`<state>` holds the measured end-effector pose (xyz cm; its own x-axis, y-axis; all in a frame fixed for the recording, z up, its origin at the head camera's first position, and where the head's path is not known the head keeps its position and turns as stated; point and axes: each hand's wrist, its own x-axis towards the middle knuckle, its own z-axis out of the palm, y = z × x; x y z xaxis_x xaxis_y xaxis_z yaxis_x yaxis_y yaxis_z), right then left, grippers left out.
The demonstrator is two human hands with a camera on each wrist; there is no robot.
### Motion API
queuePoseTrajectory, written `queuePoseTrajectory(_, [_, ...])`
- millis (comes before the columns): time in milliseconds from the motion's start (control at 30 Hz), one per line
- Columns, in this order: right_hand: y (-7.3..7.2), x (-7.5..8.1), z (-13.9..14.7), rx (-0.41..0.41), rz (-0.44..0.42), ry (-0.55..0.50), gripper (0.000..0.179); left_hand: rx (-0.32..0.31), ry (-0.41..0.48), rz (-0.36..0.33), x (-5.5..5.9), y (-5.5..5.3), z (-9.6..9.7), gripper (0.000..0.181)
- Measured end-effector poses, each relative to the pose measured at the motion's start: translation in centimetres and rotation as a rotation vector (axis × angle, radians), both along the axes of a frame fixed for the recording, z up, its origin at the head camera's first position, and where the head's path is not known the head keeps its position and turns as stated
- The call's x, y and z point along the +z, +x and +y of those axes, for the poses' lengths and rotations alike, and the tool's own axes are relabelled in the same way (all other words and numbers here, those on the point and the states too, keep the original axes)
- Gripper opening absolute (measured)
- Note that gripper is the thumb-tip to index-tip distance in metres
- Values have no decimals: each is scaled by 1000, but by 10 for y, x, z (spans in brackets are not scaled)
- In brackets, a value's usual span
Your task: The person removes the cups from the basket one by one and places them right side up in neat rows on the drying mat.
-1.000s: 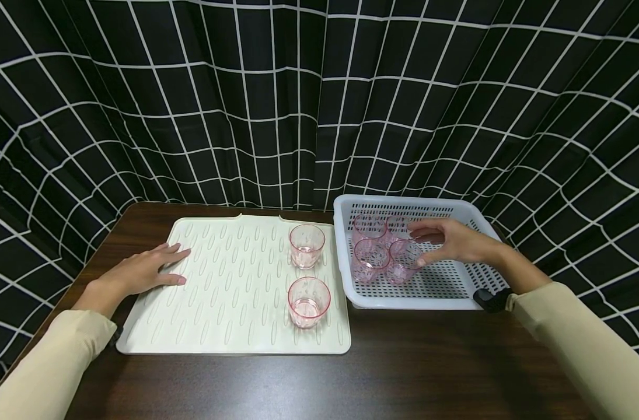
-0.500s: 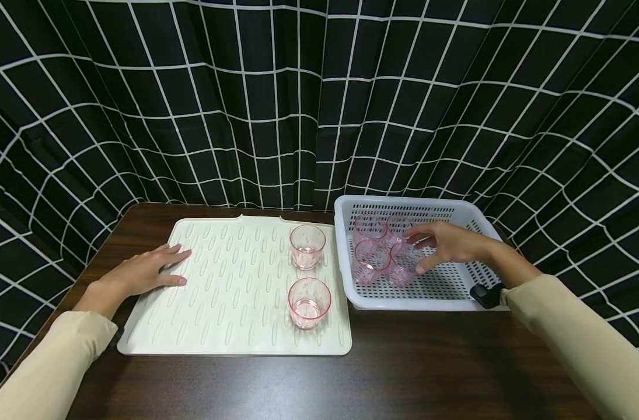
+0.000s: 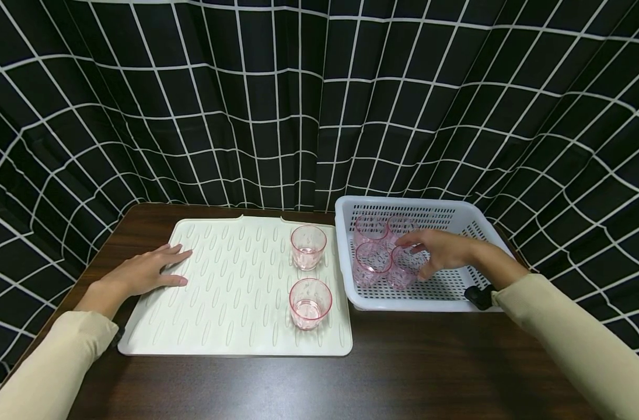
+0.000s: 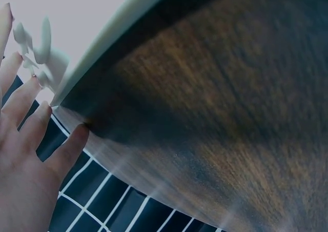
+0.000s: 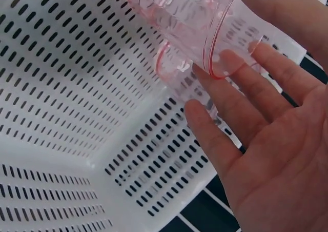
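Note:
In the head view my left hand [image 3: 135,274] rests with spread fingers on the left edge of a cream drainer board [image 3: 219,291] with raised oval ridges. Two clear pink tumblers stand upright near the board's right side, a rear one [image 3: 308,248] and a front one [image 3: 310,303]. My right hand [image 3: 445,254] reaches into a white perforated basket [image 3: 456,296], thumb and fingers spread about the front right tumbler [image 3: 401,279] there. In the right wrist view its loosely extended fingers lie by the rim of a pink tumbler [image 5: 189,21]; a firm grip is not visible.
More pink tumblers [image 3: 370,269] stand close together in the basket's left part. Board and basket sit side by side on a dark wooden table [image 3: 403,361]. A black curtain [image 3: 277,116] with white grid lines hangs behind.
My right hand has moved left and slightly lower in the basket, closer around the front right tumbler. The left hand stays on the board.

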<state>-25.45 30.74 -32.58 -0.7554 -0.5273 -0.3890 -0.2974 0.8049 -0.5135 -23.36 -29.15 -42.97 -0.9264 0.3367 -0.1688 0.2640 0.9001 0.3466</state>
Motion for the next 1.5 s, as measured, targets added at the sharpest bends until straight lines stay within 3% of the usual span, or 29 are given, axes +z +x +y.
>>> queuePoseTrajectory(200, [3,4,-1,18,52,17,85,-8,-3,-1,-1,0,0,88])
queuePoseTrajectory(400, [5,20,-1,3,141,2,84,-14,-10,0,1,0,0,87])
queuePoseTrajectory(700, [8,46,-7,-27,301,-53,69,-14,-1,5,2,1,0,86])
queuePoseTrajectory(1100, [16,54,-57,-128,552,-175,72,-20,-7,12,0,1,1,86])
queuePoseTrajectory(1267, [17,50,-81,-157,579,-221,75,-10,-3,-4,0,0,0,87])
queuePoseTrajectory(1500, [21,51,-120,-81,596,-263,77,-10,5,-2,0,0,-1,88])
